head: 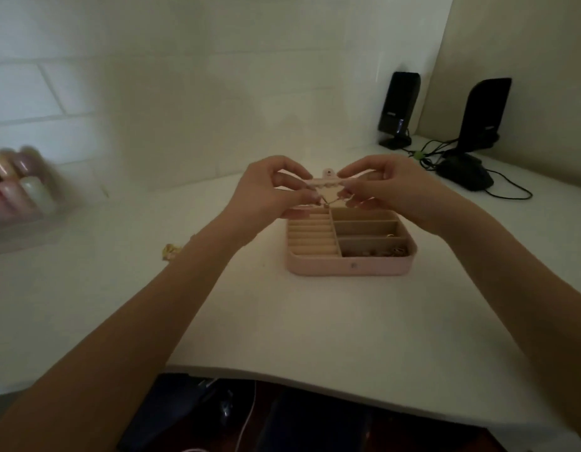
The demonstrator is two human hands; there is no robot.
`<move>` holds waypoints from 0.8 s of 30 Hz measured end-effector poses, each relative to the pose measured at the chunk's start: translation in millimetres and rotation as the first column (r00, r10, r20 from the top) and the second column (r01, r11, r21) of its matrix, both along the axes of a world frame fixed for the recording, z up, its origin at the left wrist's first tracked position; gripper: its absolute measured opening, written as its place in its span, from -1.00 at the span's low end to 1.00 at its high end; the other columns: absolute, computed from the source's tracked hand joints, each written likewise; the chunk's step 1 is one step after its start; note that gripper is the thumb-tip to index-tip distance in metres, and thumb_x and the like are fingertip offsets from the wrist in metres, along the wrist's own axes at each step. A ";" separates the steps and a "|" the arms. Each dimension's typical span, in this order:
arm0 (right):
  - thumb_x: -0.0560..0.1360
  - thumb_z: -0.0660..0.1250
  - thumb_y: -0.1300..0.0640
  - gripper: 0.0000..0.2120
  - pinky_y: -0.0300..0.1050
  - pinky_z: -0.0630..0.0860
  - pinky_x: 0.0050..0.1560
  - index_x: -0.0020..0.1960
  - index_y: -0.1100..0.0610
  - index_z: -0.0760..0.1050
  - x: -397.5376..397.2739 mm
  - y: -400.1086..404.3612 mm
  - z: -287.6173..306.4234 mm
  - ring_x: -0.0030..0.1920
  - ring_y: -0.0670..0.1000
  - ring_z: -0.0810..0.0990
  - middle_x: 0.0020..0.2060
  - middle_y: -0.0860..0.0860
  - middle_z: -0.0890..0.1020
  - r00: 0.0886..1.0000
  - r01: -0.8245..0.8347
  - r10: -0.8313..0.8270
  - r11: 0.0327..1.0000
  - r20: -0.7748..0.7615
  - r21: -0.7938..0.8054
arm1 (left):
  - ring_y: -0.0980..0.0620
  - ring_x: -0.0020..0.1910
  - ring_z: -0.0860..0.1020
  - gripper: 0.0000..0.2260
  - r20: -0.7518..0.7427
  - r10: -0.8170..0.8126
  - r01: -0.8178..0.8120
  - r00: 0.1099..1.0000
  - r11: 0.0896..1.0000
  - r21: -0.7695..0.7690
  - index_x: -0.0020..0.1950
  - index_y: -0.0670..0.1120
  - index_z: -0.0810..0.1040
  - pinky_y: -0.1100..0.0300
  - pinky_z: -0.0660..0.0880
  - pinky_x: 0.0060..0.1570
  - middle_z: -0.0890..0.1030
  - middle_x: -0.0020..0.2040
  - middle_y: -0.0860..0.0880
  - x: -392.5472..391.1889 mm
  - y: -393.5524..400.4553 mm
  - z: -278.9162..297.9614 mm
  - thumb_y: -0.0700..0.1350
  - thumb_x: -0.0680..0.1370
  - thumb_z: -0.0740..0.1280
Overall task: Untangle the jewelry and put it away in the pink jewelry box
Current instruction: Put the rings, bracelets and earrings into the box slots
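Observation:
The pink jewelry box (348,267) lies open on the white desk, with ring rolls on its left side and compartments on its right. A few gold pieces (392,251) lie in the front right compartment. Both hands are raised over the back of the box. My left hand (266,187) and my right hand (393,187) pinch a thin tangled gold chain (328,200) between their fingertips, close together. The hands hide much of the box's upright lid. Another small gold piece (172,251) lies on the desk left of my left forearm.
Two black speakers (398,109) (484,119) stand at the back right with cables and a black mouse (465,172). A clear organizer of small bottles (18,187) sits at the far left. The desk's front edge (282,381) curves near me.

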State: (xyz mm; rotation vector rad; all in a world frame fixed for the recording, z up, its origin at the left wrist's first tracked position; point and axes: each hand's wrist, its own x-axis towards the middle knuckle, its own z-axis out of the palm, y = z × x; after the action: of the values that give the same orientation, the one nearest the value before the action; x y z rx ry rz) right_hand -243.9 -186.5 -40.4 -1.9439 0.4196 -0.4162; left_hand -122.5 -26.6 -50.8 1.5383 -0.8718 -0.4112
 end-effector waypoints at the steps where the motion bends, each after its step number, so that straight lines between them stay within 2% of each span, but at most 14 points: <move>1: 0.47 0.40 0.20 -0.84 -0.20 0.59 -0.12 0.05 0.18 0.58 -8.7 -7.4 -1.9 -0.20 -0.03 0.66 -0.20 0.08 0.71 0.999 0.022 -0.023 0.999 -0.024 -0.031 | -0.01 -0.25 0.66 -0.81 0.012 -0.011 0.011 1.000 1.000 0.014 -0.12 -0.21 0.55 0.17 0.60 -0.30 0.66 -0.20 -0.19 -4.5 -7.9 -2.4 -0.37 0.35 0.48; 4: 0.44 0.41 0.24 -0.89 -0.34 0.55 -0.28 -0.04 0.23 0.59 -31.1 -22.6 -6.3 -0.31 -0.11 0.60 -0.27 0.08 0.68 0.994 0.061 -0.071 0.991 -0.081 -0.122 | 0.02 -0.30 0.66 -0.83 0.127 0.002 -0.013 0.992 0.996 0.087 -0.19 -0.18 0.60 0.21 0.59 -0.22 0.68 -0.27 -0.15 -13.1 -26.6 -12.1 -0.32 0.30 0.53; 6: 0.42 0.43 0.26 -0.92 -0.36 0.51 -0.34 -0.09 0.22 0.60 -40.6 -29.1 -7.3 -0.35 -0.15 0.58 -0.29 0.07 0.68 0.988 0.069 -0.090 0.984 -0.123 -0.165 | 0.09 -0.31 0.65 -0.85 0.188 0.015 -0.038 0.982 0.992 0.124 -0.23 -0.13 0.62 0.28 0.57 -0.20 0.68 -0.29 -0.08 -16.3 -33.1 -17.2 -0.27 0.29 0.54; 9: 0.41 0.44 0.25 -0.96 -0.30 0.52 -0.29 -0.15 0.16 0.60 -47.0 -35.6 -5.3 -0.32 -0.12 0.60 -0.29 0.03 0.70 0.975 0.071 -0.114 0.974 -0.193 -0.217 | 0.16 -0.26 0.65 -0.86 0.291 0.015 -0.069 0.956 0.982 0.175 -0.25 -0.03 0.65 0.36 0.53 -0.09 0.69 -0.29 0.01 -18.7 -37.5 -19.2 -0.19 0.29 0.56; 12: 0.39 0.46 0.22 -0.96 -0.31 0.52 -0.31 -0.17 0.13 0.62 -46.4 -35.8 -6.0 -0.33 -0.13 0.58 -0.32 -0.01 0.68 0.962 0.049 -0.125 0.953 -0.242 -0.299 | 0.22 -0.27 0.62 -0.86 0.423 -0.027 -0.074 0.906 0.973 0.220 -0.26 0.00 0.65 0.50 0.46 -0.16 0.67 -0.27 0.06 -23.8 -40.1 -17.7 -0.19 0.30 0.54; 15: 0.37 0.48 0.20 -0.95 -0.24 0.56 -0.17 -0.18 0.13 0.63 -44.7 -33.2 -8.7 -0.29 -0.14 0.60 -0.33 -0.06 0.67 0.956 0.017 -0.125 0.926 -0.264 -0.377 | 0.24 -0.30 0.59 -0.89 0.533 -0.109 -0.056 0.839 0.958 0.283 -0.23 -0.04 0.66 0.54 0.43 -0.22 0.64 -0.29 0.08 -29.4 -40.2 -17.8 -0.21 0.32 0.53; 18: 0.37 0.49 0.18 -0.96 -0.32 0.37 -0.38 -0.23 0.10 0.63 -43.9 -31.3 -10.5 -0.45 -0.20 0.46 -0.47 -0.13 0.55 0.951 0.005 -0.157 0.869 -0.268 -0.495 | 0.34 -0.31 0.54 -0.92 0.546 -0.154 -0.036 0.824 0.946 0.321 -0.22 -0.06 0.68 0.57 0.38 -0.25 0.60 -0.33 0.15 -28.1 -37.7 -17.5 -0.21 0.35 0.51; 20: 0.39 0.47 0.18 -0.96 -0.34 0.30 -0.41 -0.22 0.08 0.64 -42.5 -29.1 -12.2 -0.42 -0.14 0.42 -0.39 -0.08 0.54 0.940 -0.015 -0.176 0.834 -0.291 -0.552 | 0.39 -0.32 0.51 -0.94 0.565 -0.177 -0.043 0.806 0.935 0.353 -0.19 -0.06 0.69 0.59 0.34 -0.25 0.57 -0.34 0.19 -27.8 -37.1 -16.6 -0.17 0.37 0.50; 22: 0.41 0.46 0.15 -0.99 -0.32 0.29 -0.39 -0.17 0.07 0.66 -41.1 -27.6 -14.1 -0.35 -0.12 0.42 -0.31 -0.03 0.57 0.935 -0.039 -0.177 0.811 -0.309 -0.583 | 0.28 -0.26 0.53 -0.93 0.579 -0.197 -0.058 0.791 0.918 0.392 -0.16 -0.04 0.70 0.54 0.36 -0.26 0.59 -0.31 0.14 -27.3 -36.2 -14.4 -0.08 0.38 0.50; 24: 0.42 0.45 0.10 -0.94 -0.29 0.31 -0.37 -0.13 0.05 0.67 -41.5 -27.8 -15.0 -0.30 -0.11 0.43 -0.27 -0.04 0.58 0.930 -0.055 -0.177 0.799 -0.322 -0.598 | 0.12 -0.20 0.57 -0.88 0.567 -0.198 -0.071 0.800 0.906 0.417 -0.16 -0.02 0.71 0.33 0.45 -0.15 0.65 -0.25 0.04 -22.0 -33.2 -11.1 0.00 0.40 0.47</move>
State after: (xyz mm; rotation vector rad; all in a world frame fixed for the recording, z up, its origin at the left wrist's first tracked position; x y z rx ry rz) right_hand -285.4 -214.3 -55.4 -2.6583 0.6507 -0.2374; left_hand -144.5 -59.9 -61.9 2.1009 -1.4019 -0.1513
